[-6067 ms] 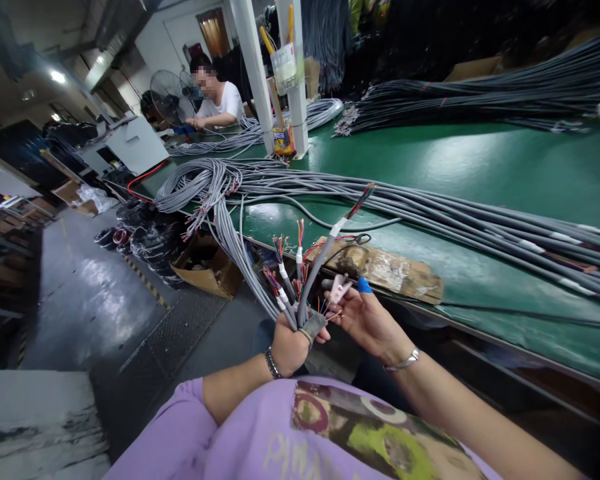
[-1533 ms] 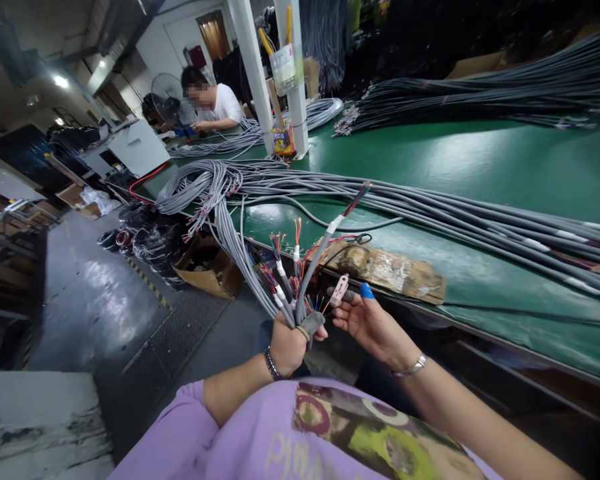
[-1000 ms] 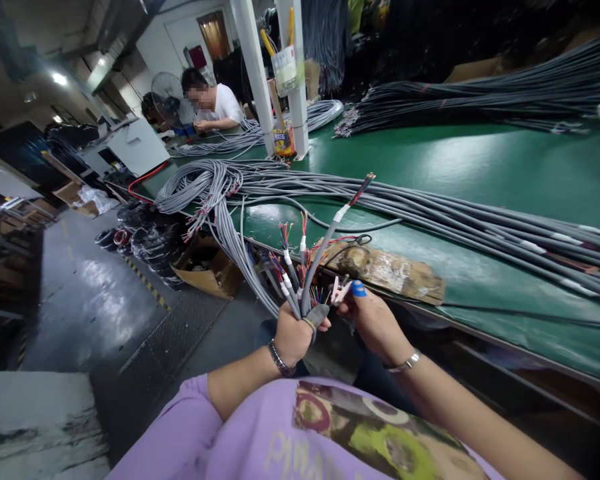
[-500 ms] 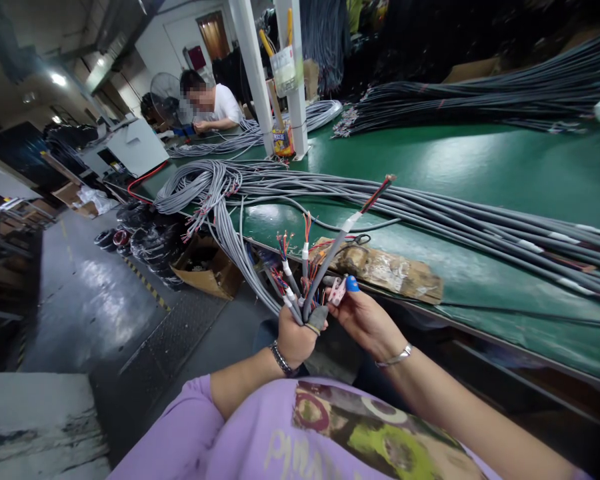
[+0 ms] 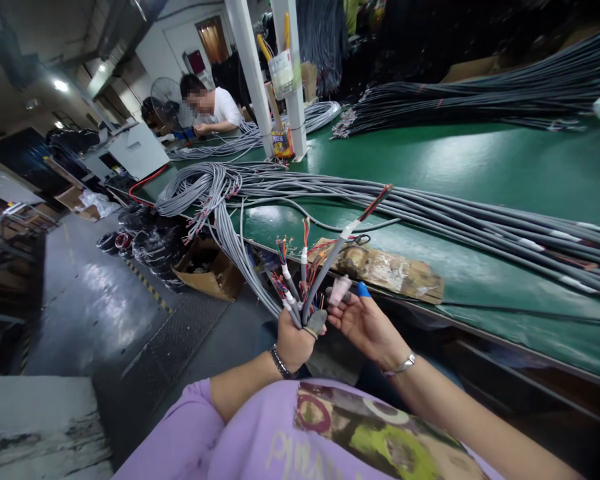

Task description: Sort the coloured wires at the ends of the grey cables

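Note:
My left hand [image 5: 296,339] is closed around a bundle of grey multi-core cables [image 5: 321,280], near the table edge. Their stripped ends point upward, showing white wrapped bands and thin coloured wires [image 5: 283,250]. One longer cable end leans to the right above the others. A grey cover sits on my left thumb. Just right of the bundle is my right hand [image 5: 367,327], its thumb raised apart from the half-curled fingers. That thumb wears a blue finger cot [image 5: 363,289]. At the fingertips is a blurred pale pink piece [image 5: 340,291]; whether it is worn or loose I cannot tell.
Long grey cables [image 5: 430,213] lie across the green table [image 5: 460,160], with a coil [image 5: 195,190] at the left. A worn taped board [image 5: 390,270] lies by the edge. Behind are a white post [image 5: 253,73], dark cables [image 5: 480,100] and a seated person [image 5: 220,110].
My right thumb has lifted away from the pale pink piece, and the right hand has shifted slightly right. My left hand keeps its grip on the cables.

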A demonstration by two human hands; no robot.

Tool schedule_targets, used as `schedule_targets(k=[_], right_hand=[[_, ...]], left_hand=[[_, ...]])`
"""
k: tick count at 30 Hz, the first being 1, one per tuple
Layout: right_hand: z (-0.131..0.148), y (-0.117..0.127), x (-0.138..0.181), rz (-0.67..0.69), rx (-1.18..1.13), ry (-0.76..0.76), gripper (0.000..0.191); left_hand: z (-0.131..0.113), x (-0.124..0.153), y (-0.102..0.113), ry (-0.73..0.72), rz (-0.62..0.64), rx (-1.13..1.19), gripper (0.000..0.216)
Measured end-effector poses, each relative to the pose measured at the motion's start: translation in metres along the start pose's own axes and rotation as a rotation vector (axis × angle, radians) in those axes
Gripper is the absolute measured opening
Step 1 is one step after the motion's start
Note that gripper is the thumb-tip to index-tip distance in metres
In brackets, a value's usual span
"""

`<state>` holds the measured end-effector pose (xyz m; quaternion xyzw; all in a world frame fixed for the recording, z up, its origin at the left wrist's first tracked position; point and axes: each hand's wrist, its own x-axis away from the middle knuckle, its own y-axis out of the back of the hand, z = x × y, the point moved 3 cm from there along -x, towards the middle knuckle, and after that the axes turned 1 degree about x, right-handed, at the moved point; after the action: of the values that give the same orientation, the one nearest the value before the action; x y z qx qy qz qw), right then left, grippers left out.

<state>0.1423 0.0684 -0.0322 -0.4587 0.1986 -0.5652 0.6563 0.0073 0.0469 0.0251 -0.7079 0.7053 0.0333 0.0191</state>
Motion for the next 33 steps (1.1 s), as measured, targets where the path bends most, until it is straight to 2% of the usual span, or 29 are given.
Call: schedule_targets(k=[5,10,13,17,21,25,28,30,33], right_hand=[[0.004,0.015,0.005,-0.087,0.002,-0.002,0.033],[0.007,0.020,0.012,-0.112,0.147,0.037,0.029],[0.007,0.021,0.017,-0.137,0.160,0.048,0.025],[0.010,0.018,0.028,-0.156,0.248,0.103,0.027],[0.013,0.003,0.043,-0.101,0.622,0.197,0.030],[0.011,-0.026,0.056,0.030,1.034,0.280,0.034],[0.009,-0.045,0.059,0.115,1.163,0.389,0.030],[0.007,-0.051,0.060,0.124,1.235,0.457,0.029],[0.004,-0.051,0.063,0.108,1.264,0.501,0.026]], left_hand=[[0.011,0.002,0.011,0.035,0.015,0.043,0.036],[0.021,-0.002,0.015,0.171,0.038,0.227,0.038],[0.024,-0.004,0.018,0.257,0.060,0.268,0.041],[0.028,-0.003,0.024,0.298,0.175,0.209,0.043],[0.031,0.002,0.030,0.295,0.330,0.196,0.046],[0.029,0.014,0.031,0.253,0.487,0.168,0.047],[0.025,0.023,0.030,0.208,0.591,0.133,0.048],[0.022,0.027,0.029,0.156,0.645,0.140,0.048],[0.021,0.031,0.034,0.083,0.611,0.161,0.045]])
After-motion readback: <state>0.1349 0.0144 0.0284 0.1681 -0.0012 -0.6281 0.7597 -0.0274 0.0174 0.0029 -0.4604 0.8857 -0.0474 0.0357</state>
